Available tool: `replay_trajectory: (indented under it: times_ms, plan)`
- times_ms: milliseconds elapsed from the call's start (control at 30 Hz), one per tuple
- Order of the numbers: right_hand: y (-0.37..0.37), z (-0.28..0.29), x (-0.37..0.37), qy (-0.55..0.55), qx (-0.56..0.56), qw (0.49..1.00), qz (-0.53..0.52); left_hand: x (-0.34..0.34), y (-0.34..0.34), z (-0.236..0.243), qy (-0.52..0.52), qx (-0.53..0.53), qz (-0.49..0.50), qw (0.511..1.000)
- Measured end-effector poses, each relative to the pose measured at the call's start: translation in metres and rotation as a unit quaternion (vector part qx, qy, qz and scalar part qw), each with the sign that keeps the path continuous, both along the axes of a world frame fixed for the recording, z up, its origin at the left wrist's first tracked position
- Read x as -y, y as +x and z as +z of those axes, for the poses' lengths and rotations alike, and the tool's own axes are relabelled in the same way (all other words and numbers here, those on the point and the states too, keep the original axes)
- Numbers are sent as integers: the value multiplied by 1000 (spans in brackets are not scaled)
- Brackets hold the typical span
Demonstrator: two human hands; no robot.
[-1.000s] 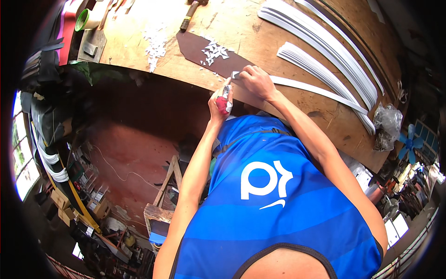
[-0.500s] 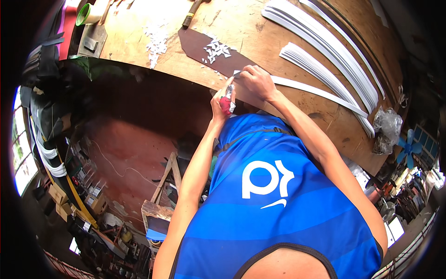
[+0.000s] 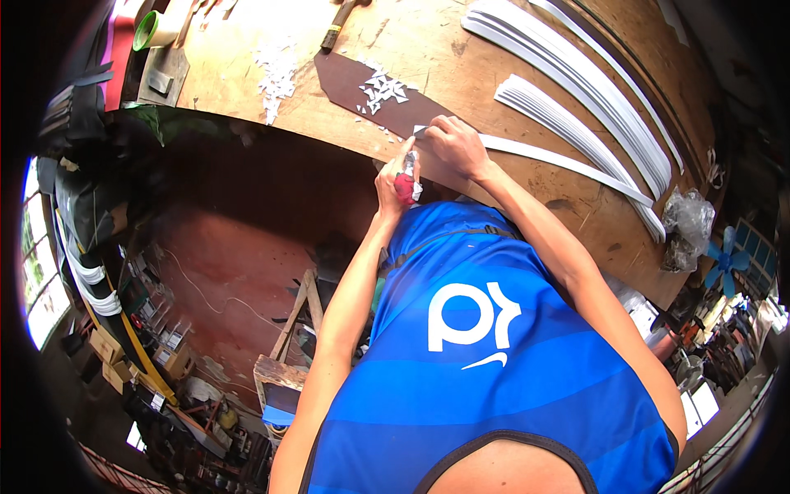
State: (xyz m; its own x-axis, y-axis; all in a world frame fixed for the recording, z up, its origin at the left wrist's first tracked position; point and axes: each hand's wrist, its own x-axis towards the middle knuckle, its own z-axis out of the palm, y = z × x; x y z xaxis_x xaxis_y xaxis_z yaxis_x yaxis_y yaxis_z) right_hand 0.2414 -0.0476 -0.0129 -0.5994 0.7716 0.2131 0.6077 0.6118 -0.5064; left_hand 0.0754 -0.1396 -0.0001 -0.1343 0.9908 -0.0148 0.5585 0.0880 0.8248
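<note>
On the brown board (image 3: pixel 350 82) at the wooden table's near edge, both my hands work close together. My right hand (image 3: pixel 455 146) has its fingers pinched over the left end of a long white strip (image 3: pixel 559 168). A small grey flat piece (image 3: pixel 420 132) pokes out by its fingertips; its kind is unclear. My left hand (image 3: pixel 390 188) is curled just left of it, forefinger reaching up to the strip's end. A red and white wrapped thing (image 3: pixel 405 188) shows at the left thumb; whether it is held or worn, I cannot make out. White cut-off chips (image 3: pixel 383 90) lie on the board.
More white chips (image 3: pixel 277 74) lie on the wooden table (image 3: pixel 444 33). Stacked white strips (image 3: pixel 576 86) spread at the right, near a crumpled clear plastic bag (image 3: pixel 687 222). A hammer (image 3: pixel 333 37) lies beyond the board. A green-rimmed container (image 3: pixel 148 30) is far left.
My left hand has shifted very slightly, and the red and white wrapped thing has turned a little with it. The right hand and the white strip look the same.
</note>
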Motion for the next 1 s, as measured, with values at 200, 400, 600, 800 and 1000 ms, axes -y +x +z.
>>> replay_trajectory:
  times_ms: [200,400,600,800,1000]
  plan:
    - [0,-1,0,-2,-5,1000,-6,-1,1,-1,-5,1,-4,1000]
    - [4,-4,0,14,-27,1000,-1,-2,1,4,-11,-25,-13,1000]
    - [4,-5,1,1,-24,1000,-9,1,-2,-4,54,-23,-18,998]
    - [15,-1,2,-28,-28,999,-18,4,-2,-2,20,-54,-28,998]
    - [26,3,1,-8,4,1000,-1,5,-3,-4,19,-32,-25,999]
